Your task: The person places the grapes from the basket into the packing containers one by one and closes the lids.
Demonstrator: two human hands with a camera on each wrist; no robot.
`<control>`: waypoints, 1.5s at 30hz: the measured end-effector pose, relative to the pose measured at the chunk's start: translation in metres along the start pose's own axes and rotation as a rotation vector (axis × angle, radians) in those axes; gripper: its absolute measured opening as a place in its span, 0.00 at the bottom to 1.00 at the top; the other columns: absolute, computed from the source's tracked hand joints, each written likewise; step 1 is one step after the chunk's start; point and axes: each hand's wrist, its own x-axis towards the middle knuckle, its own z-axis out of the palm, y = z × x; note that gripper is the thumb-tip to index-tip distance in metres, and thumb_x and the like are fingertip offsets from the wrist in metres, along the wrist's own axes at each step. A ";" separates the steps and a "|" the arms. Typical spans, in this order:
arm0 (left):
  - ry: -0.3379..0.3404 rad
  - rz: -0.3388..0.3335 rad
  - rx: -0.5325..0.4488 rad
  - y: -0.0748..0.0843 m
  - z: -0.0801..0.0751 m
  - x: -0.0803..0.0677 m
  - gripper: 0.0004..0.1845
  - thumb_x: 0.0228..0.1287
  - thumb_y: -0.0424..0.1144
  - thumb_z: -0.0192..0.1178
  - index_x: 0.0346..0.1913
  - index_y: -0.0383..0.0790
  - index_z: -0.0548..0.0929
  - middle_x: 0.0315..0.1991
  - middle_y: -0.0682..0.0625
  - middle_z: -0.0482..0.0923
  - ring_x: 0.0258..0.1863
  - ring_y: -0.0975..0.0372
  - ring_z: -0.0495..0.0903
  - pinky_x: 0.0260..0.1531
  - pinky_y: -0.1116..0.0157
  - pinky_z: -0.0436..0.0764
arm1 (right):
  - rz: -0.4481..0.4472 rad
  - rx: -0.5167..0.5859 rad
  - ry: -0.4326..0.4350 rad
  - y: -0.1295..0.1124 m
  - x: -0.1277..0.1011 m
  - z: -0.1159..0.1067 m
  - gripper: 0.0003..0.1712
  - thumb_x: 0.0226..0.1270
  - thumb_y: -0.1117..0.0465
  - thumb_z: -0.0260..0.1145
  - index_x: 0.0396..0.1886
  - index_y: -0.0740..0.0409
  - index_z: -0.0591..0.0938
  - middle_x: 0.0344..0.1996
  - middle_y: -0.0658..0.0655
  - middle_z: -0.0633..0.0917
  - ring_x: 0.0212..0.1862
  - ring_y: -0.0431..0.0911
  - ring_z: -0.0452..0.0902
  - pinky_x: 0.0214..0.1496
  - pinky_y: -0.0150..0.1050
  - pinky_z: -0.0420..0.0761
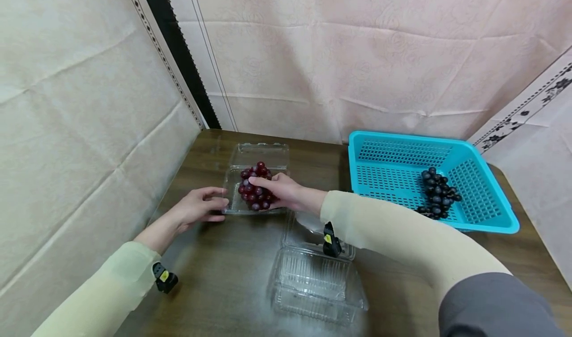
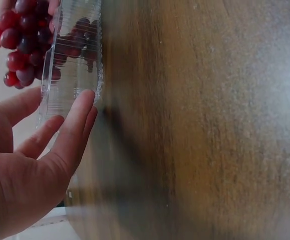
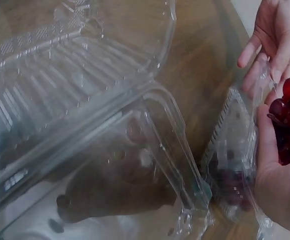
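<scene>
A bunch of red grapes (image 1: 256, 190) is gripped by my right hand (image 1: 286, 190), thumb on top, over a clear plastic clamshell box (image 1: 234, 203). Whether the bunch rests on the box floor cannot be told. In the left wrist view the red grapes (image 2: 27, 42) rise above the box rim, and more grapes show through its wall. My left hand (image 1: 198, 209) is at the box's left edge, its fingers spread and fairly straight, fingertips at the side wall. In the right wrist view, the left hand (image 3: 277, 37) appears beyond the box.
A second clear clamshell box (image 1: 317, 282) lies open nearer the front, partly under the right forearm. At the right stands a blue plastic basket (image 1: 389, 193) with a bunch of black grapes (image 1: 438, 193) in it. Cloth-covered walls (image 1: 286, 69) border the wooden table (image 1: 210, 287).
</scene>
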 end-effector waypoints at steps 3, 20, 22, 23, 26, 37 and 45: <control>0.002 0.007 0.004 0.000 0.000 0.000 0.32 0.81 0.33 0.59 0.79 0.26 0.63 0.67 0.29 0.70 0.61 0.51 0.80 0.57 0.55 0.90 | -0.025 -0.004 0.025 0.000 0.001 0.005 0.36 0.77 0.47 0.69 0.69 0.67 0.69 0.66 0.68 0.78 0.62 0.60 0.83 0.57 0.54 0.92; 0.033 0.009 0.014 0.000 0.005 0.001 0.33 0.80 0.33 0.61 0.79 0.25 0.62 0.63 0.33 0.74 0.58 0.52 0.81 0.56 0.55 0.91 | -0.118 -0.119 0.084 0.007 0.013 0.014 0.33 0.71 0.62 0.75 0.62 0.65 0.64 0.59 0.67 0.73 0.50 0.61 0.88 0.50 0.51 0.94; 0.036 0.006 0.015 0.000 0.005 0.002 0.33 0.80 0.33 0.62 0.79 0.25 0.63 0.63 0.33 0.74 0.58 0.52 0.81 0.55 0.55 0.91 | -0.137 -0.203 0.068 0.006 0.012 0.012 0.30 0.73 0.61 0.74 0.62 0.67 0.66 0.52 0.65 0.78 0.46 0.59 0.89 0.48 0.49 0.94; 0.035 0.005 0.017 0.000 0.005 0.002 0.33 0.80 0.33 0.62 0.79 0.25 0.63 0.63 0.33 0.74 0.58 0.52 0.81 0.55 0.55 0.91 | -0.145 -0.254 0.059 0.005 0.012 0.010 0.29 0.74 0.60 0.74 0.62 0.66 0.68 0.49 0.64 0.80 0.44 0.59 0.89 0.47 0.48 0.94; 0.036 0.001 0.021 0.001 0.005 0.002 0.32 0.80 0.33 0.61 0.79 0.26 0.63 0.64 0.33 0.73 0.59 0.52 0.81 0.55 0.55 0.91 | -0.183 -0.457 0.037 0.001 0.007 0.006 0.28 0.76 0.55 0.72 0.64 0.64 0.72 0.42 0.62 0.86 0.42 0.58 0.90 0.46 0.46 0.94; 0.036 0.011 0.007 0.002 0.007 -0.001 0.32 0.81 0.32 0.59 0.80 0.26 0.62 0.65 0.32 0.72 0.59 0.52 0.81 0.57 0.53 0.90 | -0.191 -0.791 -0.066 -0.012 0.002 0.001 0.36 0.74 0.46 0.73 0.69 0.60 0.69 0.41 0.59 0.91 0.40 0.51 0.91 0.43 0.41 0.91; 0.036 0.011 0.000 0.001 0.008 0.000 0.32 0.80 0.32 0.60 0.80 0.26 0.62 0.65 0.31 0.74 0.56 0.55 0.82 0.56 0.54 0.91 | -0.287 -1.092 -0.058 -0.018 0.007 -0.011 0.31 0.75 0.43 0.72 0.66 0.55 0.74 0.49 0.57 0.89 0.48 0.46 0.87 0.53 0.41 0.86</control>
